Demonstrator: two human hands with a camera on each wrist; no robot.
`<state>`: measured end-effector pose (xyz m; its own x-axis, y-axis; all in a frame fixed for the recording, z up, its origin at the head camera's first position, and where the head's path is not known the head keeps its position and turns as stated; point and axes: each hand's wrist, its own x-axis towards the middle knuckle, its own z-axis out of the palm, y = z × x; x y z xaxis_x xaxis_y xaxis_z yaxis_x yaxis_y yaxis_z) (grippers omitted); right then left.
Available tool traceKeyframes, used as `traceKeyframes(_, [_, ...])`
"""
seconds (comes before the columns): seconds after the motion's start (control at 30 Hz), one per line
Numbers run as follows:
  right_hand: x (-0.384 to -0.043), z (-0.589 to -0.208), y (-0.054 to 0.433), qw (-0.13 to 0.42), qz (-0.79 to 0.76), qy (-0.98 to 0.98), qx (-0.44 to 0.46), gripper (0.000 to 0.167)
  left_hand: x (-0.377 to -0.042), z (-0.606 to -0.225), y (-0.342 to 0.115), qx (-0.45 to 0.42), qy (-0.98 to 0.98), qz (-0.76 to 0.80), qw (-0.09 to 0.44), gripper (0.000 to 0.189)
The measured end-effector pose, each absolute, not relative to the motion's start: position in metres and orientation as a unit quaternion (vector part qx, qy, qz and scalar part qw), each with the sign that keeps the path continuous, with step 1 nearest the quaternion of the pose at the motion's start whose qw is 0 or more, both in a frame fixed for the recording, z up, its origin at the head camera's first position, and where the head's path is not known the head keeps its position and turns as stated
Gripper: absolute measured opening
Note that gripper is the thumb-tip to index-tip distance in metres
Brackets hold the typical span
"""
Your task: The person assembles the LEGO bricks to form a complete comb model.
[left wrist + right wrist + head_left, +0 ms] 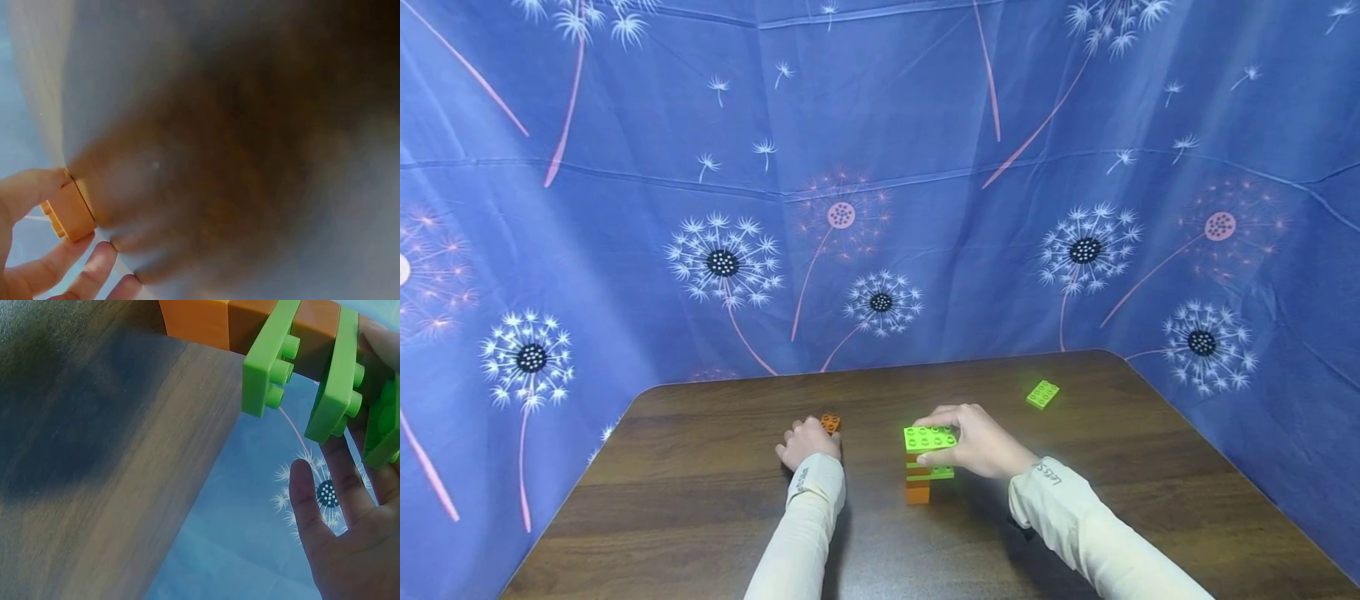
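On the table, my left hand [811, 444] pinches a small orange toy brick [831, 422] between thumb and index finger. In the left wrist view this orange brick [74, 211] lies on its base, studs facing away from the table, with the other fingertips on the tabletop. To the right stands an upright tower of alternating orange bricks [917, 495] and flat green bricks [929, 438]. My right hand [981, 442] grips the tower near its top, thumb on the near side and fingers behind. In the right wrist view the green bricks [269, 369] jut out beyond the orange ones.
A loose flat green brick [1042, 394] lies toward the back right of the brown wooden table [700, 500]. Behind the table's far edge hangs a blue cloth [925, 208] with dandelion prints, which also runs along both sides.
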<state>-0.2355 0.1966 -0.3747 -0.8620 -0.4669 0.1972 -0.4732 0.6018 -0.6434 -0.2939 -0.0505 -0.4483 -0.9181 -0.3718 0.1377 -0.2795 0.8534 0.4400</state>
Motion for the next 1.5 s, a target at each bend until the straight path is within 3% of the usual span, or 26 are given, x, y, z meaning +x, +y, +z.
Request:
traceKeyframes(0.4, [-0.236,-0.375,0.197,0.008,0.356,-0.898,0.260,0.048,-0.291,-0.439,-0.054,0.156,-0.943,-0.272,0.107,0.043])
traceKeyframes(0.9, [-0.238,-0.375,0.198,0.010,0.353,-0.898,0.260,0.049,-0.272,-0.393,-0.042,0.068,-0.940,-0.309,0.128,0.040])
traceKeyframes(1.5, [-0.238,-0.374,0.197,0.010,0.356,-0.896,0.267,0.047,-0.234,-0.340,-0.023,-0.067,-0.935,-0.337,0.091,0.034])
